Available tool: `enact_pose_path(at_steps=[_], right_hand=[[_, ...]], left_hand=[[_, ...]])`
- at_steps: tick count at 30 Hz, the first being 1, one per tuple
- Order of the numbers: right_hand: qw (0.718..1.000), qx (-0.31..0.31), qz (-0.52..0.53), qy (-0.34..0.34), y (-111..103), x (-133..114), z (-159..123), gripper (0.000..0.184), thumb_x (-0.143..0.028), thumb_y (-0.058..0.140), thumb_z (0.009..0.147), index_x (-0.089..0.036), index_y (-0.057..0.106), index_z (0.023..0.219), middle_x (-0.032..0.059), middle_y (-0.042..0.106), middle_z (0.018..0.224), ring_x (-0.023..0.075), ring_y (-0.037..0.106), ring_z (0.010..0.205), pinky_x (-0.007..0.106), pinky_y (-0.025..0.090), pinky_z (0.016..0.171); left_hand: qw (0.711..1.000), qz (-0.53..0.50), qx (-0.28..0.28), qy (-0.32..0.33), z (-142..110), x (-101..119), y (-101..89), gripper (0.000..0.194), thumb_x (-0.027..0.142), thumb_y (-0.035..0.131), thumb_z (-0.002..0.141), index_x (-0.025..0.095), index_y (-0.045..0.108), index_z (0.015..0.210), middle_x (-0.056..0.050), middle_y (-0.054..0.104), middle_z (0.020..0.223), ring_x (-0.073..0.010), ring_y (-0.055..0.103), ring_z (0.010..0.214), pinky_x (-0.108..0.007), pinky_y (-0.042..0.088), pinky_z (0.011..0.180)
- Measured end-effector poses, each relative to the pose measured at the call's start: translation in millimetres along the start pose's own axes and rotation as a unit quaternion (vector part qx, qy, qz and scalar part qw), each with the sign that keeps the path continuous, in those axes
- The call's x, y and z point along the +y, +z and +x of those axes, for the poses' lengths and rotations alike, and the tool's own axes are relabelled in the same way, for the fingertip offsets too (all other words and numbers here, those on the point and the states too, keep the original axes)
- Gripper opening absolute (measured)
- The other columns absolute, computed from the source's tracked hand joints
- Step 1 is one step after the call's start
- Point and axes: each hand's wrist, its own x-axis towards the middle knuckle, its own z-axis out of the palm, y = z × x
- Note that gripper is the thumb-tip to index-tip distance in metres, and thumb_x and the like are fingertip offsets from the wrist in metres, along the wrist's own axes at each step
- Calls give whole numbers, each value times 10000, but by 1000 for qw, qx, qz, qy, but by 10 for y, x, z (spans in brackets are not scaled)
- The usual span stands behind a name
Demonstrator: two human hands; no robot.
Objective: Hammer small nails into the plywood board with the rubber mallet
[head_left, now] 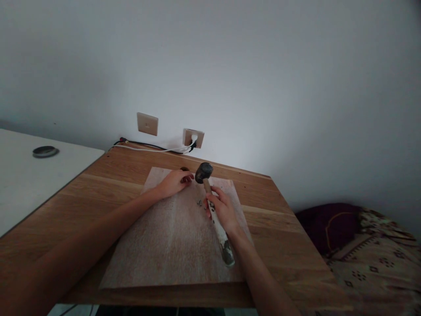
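A hammer point(219, 230) with a dark, blunt head and a worn, paint-spotted handle is in my right hand point(222, 208), fingers wrapped round the upper handle. The head points away from me, raised over the far part of a pale wooden board point(171, 237). To the left of the hammer head, my left hand point(174, 182) rests at the board's far side with its fingers curled together; what they hold, if anything, is too small to make out. Just behind that hand shows a dark round object point(184, 169), partly hidden. Small metal pieces, perhaps screws or nails point(199, 202), lie between the hands.
The board lies on a wooden table point(272, 237) against a white wall. White and black cables point(148, 148) run along the back edge to a wall socket point(197, 137). On the left, a white table point(19, 175) bears a round lid-like object point(45, 152). Patterned fabric point(375, 263) is heaped at right.
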Motion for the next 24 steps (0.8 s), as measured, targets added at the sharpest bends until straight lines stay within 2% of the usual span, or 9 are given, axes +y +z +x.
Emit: enact_pose_path(at_steps=[5,10,14,24], right_hand=[[999,8,12,-29,162,83,30,338,-445,667,794,-230,617,1050,-70,605,587,123,481,355,248,342,344],[999,10,11,-39,189,198,29,396,-475,670,790,-206,600,1072,-78,607,601,117,484,356,240,349,337],[1000,-5,8,-24,176,209,37,395,-468,662,783,-202,591,1066,-81,596,572,120,479,354,237,346,334],[1000,-11,-4,-14,186,207,16,413,-466,670,783,-211,591,1099,-78,595,586,126,478,356,248,346,335]], left_hand=[[998,-55,11,-21,0,-44,49,374,145,650,832,154,681,1204,-83,806,964,-220,760,862,-332,577,804],[999,-3,26,-21,19,-52,55,431,114,669,780,136,689,1209,-90,806,1012,-215,733,846,-320,565,786],[999,-39,12,-26,17,-75,62,490,130,646,803,123,648,1293,-108,808,1067,-227,763,881,-330,584,796],[997,-58,22,-40,19,-86,81,492,137,676,787,128,644,1278,-102,807,1045,-258,766,910,-357,579,816]])
